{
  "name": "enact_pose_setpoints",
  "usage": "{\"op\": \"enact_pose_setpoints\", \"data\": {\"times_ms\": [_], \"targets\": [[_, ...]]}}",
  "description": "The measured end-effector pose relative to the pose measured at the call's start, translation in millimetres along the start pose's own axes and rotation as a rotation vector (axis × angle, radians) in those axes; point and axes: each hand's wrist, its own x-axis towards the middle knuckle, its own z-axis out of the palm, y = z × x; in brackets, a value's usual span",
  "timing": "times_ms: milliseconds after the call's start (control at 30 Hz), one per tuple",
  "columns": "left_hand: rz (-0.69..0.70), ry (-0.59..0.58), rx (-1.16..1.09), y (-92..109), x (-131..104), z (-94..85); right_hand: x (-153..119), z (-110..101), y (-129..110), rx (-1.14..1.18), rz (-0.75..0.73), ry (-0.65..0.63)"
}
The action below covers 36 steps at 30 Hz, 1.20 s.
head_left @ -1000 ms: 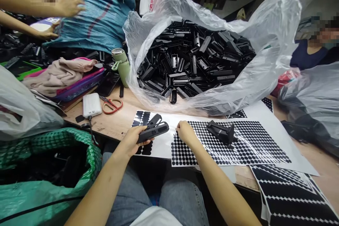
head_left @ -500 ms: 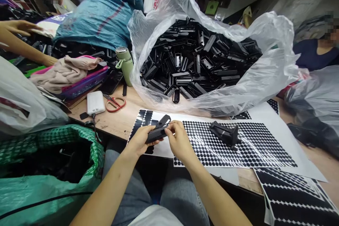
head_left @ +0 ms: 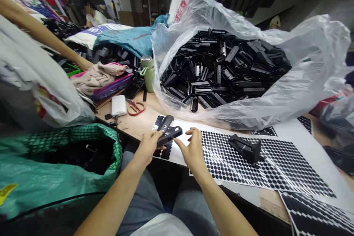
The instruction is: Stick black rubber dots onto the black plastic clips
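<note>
here, my left hand (head_left: 147, 146) grips two black parts (head_left: 169, 134); my right hand's (head_left: 193, 151) curled fingers hover empty just beside.

the right hand (head_left: 194, 152) has opened, and the blue sack (head_left: 127, 40) has slumped lower.

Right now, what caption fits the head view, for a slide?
Left hand holding black plastic parts, right hand beside them, above sheets of black stickers.

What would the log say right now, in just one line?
left hand: holding black part | right hand: beside it, fingers bent | scissors: on table | clear bag: full of black pieces
</note>
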Motion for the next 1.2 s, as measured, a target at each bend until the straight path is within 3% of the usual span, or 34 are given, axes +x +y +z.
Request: {"op": "enact_pose_setpoints", "data": {"times_ms": [67,133,200,267,300,367,467,533,633,733,833,967,1067,1200], "targets": [[0.242,0.287,0.305,9,-15,-43.4,-2,2,6,0.022,0.043,-0.005],[0.351,0.572,0.759,16,-32,-91.4,-4,1,11,0.044,0.076,-0.021],[0.303,0.688,1.113,19,-45,-128.1,-5,-3,15,0.054,0.094,-0.036],[0.284,0.763,1.289,19,-46,-140.6,-5,-7,18,0.053,0.123,-0.059],[0.312,0.772,1.313,18,-39,-135.7,-5,-9,19,0.051,0.141,-0.071],[0.430,0.698,1.270,20,-14,-104.4,-5,-14,21,0.045,0.175,-0.086],[0.600,0.402,1.053,29,48,-17.2,-6,-20,24,0.034,0.197,-0.093],[0.596,0.194,0.965,38,92,50.5,-8,-25,28,0.023,0.191,-0.088],[0.567,0.104,0.962,41,143,136.0,-12,-34,35,0.006,0.186,-0.055],[0.482,0.103,1.000,29,173,183.2,-15,-44,44,-0.010,0.215,-0.029],[0.453,0.117,1.049,11,190,195.3,-16,-53,51,-0.014,0.252,-0.027],[0.509,0.084,1.075,-1,203,183.0,-9,-56,52,-0.028,0.249,-0.032],[0.573,0.083,1.068,7,207,164.5,2,-44,46,-0.044,0.225,-0.083],[0.670,0.104,1.000,38,195,125.7,27,-5,35,-0.122,0.124,-0.274]]}}
